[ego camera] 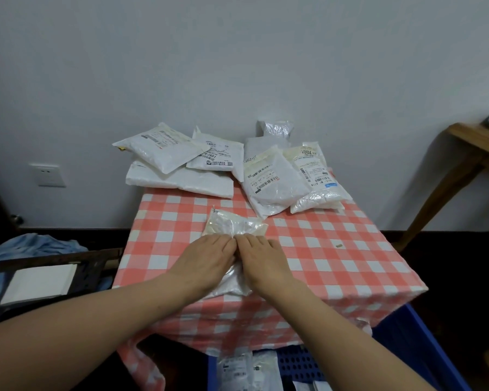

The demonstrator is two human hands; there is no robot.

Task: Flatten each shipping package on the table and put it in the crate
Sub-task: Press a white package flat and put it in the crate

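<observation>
A crinkled clear-white shipping package [232,228] lies near the front middle of the red-and-white checked table [336,263]. My left hand [206,258] and my right hand [263,256] lie flat on it side by side, palms down, fingertips touching, pressing it against the cloth. They cover its near half. Several more white packages sit at the back: one pile at the left [175,162] and one at the right [285,176]. A blue crate [407,359] stands on the floor below the table's front edge, with flat packages [246,368] inside.
A white wall runs right behind the table, with a socket [48,174] at the left. A dark frame holding a white sheet [40,280] and blue cloth [31,246] lie at the left. A wooden table [469,153] stands at the right.
</observation>
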